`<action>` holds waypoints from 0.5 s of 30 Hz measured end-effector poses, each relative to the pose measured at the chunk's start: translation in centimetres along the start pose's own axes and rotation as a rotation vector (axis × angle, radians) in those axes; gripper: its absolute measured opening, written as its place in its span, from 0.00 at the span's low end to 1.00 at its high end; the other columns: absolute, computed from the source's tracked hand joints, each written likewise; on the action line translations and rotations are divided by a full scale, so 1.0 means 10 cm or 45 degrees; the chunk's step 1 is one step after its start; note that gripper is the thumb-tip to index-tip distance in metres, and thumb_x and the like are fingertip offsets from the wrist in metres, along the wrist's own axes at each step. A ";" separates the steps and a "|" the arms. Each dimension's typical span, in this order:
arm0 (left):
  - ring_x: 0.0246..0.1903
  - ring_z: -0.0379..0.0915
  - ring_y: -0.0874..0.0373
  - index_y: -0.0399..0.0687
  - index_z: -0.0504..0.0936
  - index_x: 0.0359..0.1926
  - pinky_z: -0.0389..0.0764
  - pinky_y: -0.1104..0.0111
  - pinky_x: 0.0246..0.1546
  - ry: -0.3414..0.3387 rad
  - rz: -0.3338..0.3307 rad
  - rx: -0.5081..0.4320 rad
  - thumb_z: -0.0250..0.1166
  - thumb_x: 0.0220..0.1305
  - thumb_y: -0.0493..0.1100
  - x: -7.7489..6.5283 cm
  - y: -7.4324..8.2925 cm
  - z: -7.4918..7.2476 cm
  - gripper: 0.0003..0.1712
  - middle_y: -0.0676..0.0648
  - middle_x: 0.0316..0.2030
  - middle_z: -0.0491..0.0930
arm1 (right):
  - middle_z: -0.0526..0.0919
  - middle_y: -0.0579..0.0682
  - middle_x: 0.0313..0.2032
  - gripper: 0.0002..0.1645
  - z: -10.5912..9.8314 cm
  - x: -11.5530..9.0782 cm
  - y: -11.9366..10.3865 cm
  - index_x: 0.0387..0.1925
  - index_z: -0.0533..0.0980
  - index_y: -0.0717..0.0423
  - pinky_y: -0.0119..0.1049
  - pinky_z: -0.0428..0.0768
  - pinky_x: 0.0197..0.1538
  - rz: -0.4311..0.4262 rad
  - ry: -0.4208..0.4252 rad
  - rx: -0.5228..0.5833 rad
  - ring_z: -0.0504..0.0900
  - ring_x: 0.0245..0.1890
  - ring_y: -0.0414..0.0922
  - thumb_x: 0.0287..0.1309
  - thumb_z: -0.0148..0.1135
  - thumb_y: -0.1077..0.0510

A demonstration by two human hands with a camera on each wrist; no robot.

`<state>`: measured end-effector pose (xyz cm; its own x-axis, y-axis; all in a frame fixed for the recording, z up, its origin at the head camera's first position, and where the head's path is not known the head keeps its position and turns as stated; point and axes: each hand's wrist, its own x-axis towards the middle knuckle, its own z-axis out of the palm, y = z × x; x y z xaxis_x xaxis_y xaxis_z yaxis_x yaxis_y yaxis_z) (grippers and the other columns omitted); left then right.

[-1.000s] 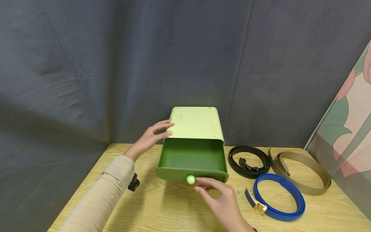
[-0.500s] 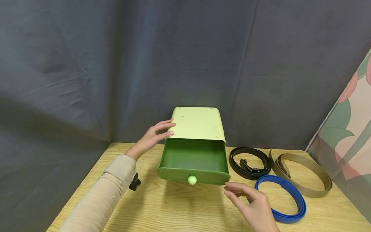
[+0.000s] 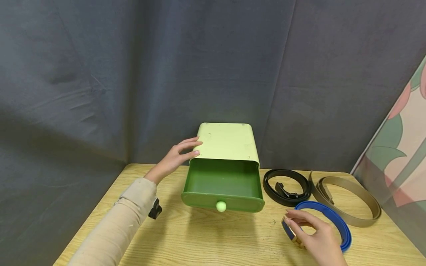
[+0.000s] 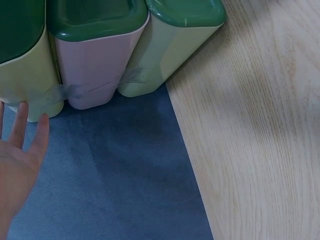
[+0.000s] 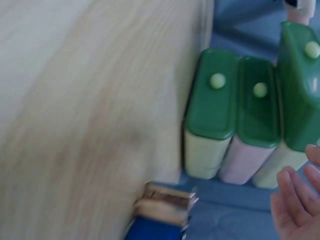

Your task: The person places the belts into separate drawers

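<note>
My left hand point(image 3: 173, 157) rests on the left edge of a light green drawer box point(image 3: 227, 140), its fingers spread. The top drawer point(image 3: 223, 181) of the box is pulled out, and its round knob point(image 3: 221, 206) faces me. In the head view my right hand point(image 3: 316, 236) is over a coiled blue belt point(image 3: 342, 227), with thumb and fingertips near its gold-edged buckle point(image 3: 288, 229). In the right wrist view the buckle point(image 5: 162, 202) is blurred and appears apart from the loosely bent fingers point(image 5: 295, 192). Part of the blue belt is hidden behind my hand.
A coiled black belt point(image 3: 286, 201) and a brown belt point(image 3: 362, 218) lie right of the box on the wooden table point(image 3: 199, 244). Grey cloth point(image 3: 213, 66) hangs behind. Lower drawers, one with a pink case point(image 4: 95, 70), show in the wrist views.
My right hand has left the drawer knob and moved right to the blue belt's buckle. My left hand stays on the box, and the drawer stays pulled out.
</note>
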<state>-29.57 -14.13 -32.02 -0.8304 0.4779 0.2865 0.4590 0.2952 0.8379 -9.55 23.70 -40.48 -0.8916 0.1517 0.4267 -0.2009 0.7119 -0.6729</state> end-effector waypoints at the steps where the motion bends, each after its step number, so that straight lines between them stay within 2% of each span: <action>1: 0.73 0.48 0.52 0.51 0.73 0.68 0.56 0.46 0.69 0.001 0.001 -0.001 0.60 0.72 0.47 0.00 0.00 0.00 0.26 0.52 0.73 0.59 | 0.88 0.43 0.36 0.14 -0.01 0.00 0.04 0.45 0.85 0.51 0.26 0.80 0.35 -0.002 0.003 -0.009 0.81 0.32 0.30 0.55 0.74 0.60; 9: 0.74 0.48 0.52 0.50 0.73 0.68 0.56 0.48 0.69 0.003 0.004 0.000 0.60 0.73 0.46 0.00 0.00 0.01 0.25 0.52 0.73 0.58 | 0.85 0.52 0.45 0.19 -0.07 0.04 0.28 0.50 0.82 0.54 0.29 0.81 0.37 0.098 -0.064 -0.027 0.81 0.34 0.29 0.57 0.73 0.56; 15: 0.74 0.47 0.52 0.50 0.73 0.69 0.56 0.47 0.69 0.005 0.006 0.000 0.60 0.73 0.47 0.00 -0.01 0.01 0.25 0.52 0.73 0.58 | 0.83 0.56 0.48 0.26 -0.11 0.08 0.45 0.55 0.79 0.59 0.29 0.80 0.37 0.223 -0.174 -0.055 0.80 0.35 0.31 0.58 0.72 0.52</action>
<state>-29.56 -14.11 -32.12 -0.8293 0.4763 0.2923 0.4631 0.2929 0.8365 -10.72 27.75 -42.48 -0.9586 0.1835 0.2177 -0.0231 0.7119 -0.7019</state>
